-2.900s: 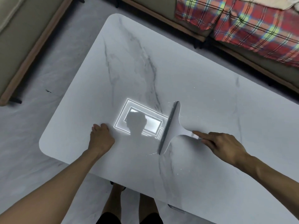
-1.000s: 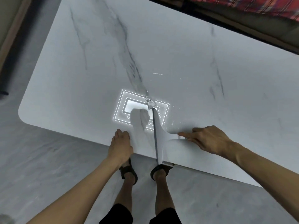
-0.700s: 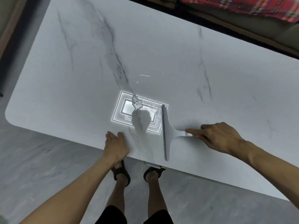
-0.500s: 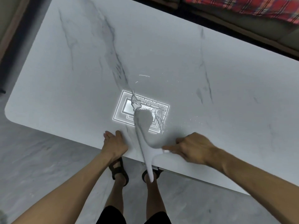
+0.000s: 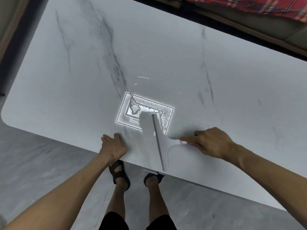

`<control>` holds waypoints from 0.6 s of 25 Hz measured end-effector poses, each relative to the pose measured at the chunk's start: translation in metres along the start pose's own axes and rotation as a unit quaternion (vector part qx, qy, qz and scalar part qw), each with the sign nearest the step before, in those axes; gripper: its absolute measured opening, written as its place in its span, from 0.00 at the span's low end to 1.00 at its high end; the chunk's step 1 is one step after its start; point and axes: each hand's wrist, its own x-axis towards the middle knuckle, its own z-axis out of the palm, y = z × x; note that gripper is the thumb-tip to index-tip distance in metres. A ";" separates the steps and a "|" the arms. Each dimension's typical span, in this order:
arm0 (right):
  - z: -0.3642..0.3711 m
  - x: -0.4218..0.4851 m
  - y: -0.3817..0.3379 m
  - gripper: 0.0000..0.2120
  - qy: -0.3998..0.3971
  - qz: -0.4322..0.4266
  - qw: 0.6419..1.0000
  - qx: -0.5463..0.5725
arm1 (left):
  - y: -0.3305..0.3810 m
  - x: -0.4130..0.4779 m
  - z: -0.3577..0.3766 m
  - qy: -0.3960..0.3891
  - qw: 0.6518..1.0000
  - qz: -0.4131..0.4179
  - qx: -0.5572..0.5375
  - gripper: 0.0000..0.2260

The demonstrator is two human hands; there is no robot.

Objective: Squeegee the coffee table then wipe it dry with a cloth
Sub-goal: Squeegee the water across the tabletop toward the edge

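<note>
A white marble-look coffee table (image 5: 83, 63) fills the view. A white squeegee (image 5: 163, 145) lies on it near the front edge, its grey blade running front to back. My right hand (image 5: 211, 141) grips the squeegee's handle from the right. Resting on the front edge to the left of the blade is my left hand (image 5: 113, 146), fingers on the tabletop, holding nothing. A small puddle (image 5: 134, 108) and droplets sit in the bright ceiling-light reflection beyond the blade. No cloth is in view.
A sofa with a red plaid blanket (image 5: 265, 5) runs along the table's far side at the top right. Another sofa edge (image 5: 10, 30) is at the far left. My sandalled feet (image 5: 119, 173) stand on the grey floor at the front edge.
The squeegee swung off the front edge half a second ago and is back flat on the table, blade set to the right of the puddle. My left hand stayed put.
</note>
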 end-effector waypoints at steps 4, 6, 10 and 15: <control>-0.016 -0.018 0.018 0.19 0.001 0.070 0.997 -0.018 | -0.003 -0.001 -0.004 -0.008 1.000 -0.001 -0.003 0.21; -0.026 -0.020 0.015 0.20 0.010 0.088 0.996 -0.003 | -0.007 -0.006 -0.013 0.006 1.000 0.013 -0.020 0.15; -0.053 0.000 -0.004 0.23 0.053 0.154 0.983 0.080 | -0.011 -0.014 -0.046 0.086 0.996 0.011 -0.016 0.08; -0.091 0.069 -0.018 0.13 0.074 0.310 0.884 0.342 | 0.015 0.004 -0.105 0.162 0.978 0.071 -0.112 0.04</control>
